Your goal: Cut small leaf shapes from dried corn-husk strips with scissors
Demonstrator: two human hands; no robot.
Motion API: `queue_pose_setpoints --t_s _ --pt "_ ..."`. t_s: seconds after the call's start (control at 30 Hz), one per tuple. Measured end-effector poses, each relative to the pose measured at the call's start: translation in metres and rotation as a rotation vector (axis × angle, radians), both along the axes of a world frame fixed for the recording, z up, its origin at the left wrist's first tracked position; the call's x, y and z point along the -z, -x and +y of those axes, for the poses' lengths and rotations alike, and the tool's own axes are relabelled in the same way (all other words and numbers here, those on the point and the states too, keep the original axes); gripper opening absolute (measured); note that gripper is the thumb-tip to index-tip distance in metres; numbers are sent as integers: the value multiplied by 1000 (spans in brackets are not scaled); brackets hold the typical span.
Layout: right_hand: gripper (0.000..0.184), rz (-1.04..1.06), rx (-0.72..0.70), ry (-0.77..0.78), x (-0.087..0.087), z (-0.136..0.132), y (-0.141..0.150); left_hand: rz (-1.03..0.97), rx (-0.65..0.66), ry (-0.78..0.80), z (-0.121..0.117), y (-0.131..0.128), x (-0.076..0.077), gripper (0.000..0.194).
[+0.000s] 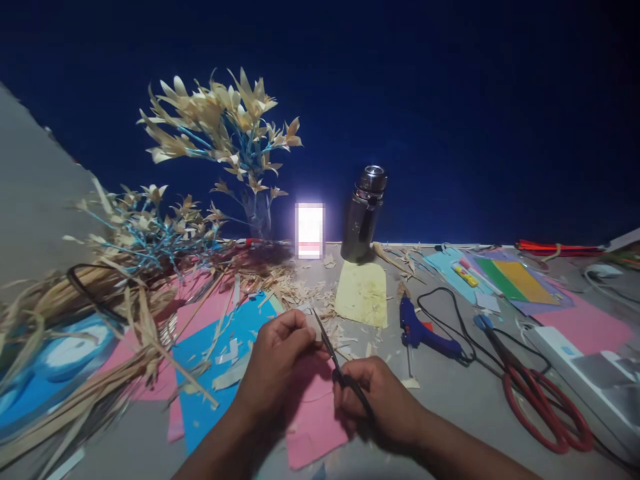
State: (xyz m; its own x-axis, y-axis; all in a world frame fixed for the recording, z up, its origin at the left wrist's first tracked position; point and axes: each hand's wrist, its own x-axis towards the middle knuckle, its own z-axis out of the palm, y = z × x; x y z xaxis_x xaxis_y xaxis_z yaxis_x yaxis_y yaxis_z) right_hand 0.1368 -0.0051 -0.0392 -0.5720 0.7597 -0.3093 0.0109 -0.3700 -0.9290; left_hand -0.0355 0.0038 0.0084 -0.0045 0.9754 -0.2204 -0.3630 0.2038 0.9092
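Note:
My right hand (383,400) is closed around the black handles of small scissors (336,360), whose blades point up and left. My left hand (277,357) is pinched on a small piece at the blade tips; I cannot make out what it is. Both hands hover over a pink paper sheet (313,420) beside a blue sheet (220,360), with pale leaf trimmings scattered around.
A blue glue gun (425,330) with a black cord lies to the right, then large red scissors (540,400) and a white power strip (585,363). A steel flask (364,213), a glowing phone (309,230), a yellow sheet (363,293), dried-leaf flower arrangements (225,127) and coloured papers (505,277) stand behind.

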Motion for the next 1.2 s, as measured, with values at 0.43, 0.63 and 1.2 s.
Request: queue_pose_setpoints --t_s 0.43,0.63,1.2 --pt "21 -54 -4 38 6 -4 -3 34 129 -29 2 12 -10 9" --pt "30 89 106 42 4 -2 -3 -2 227 -38 2 17 -8 9" --pt "31 115 514 -174 -15 3 -8 308 437 -44 -9 -7 8 10"
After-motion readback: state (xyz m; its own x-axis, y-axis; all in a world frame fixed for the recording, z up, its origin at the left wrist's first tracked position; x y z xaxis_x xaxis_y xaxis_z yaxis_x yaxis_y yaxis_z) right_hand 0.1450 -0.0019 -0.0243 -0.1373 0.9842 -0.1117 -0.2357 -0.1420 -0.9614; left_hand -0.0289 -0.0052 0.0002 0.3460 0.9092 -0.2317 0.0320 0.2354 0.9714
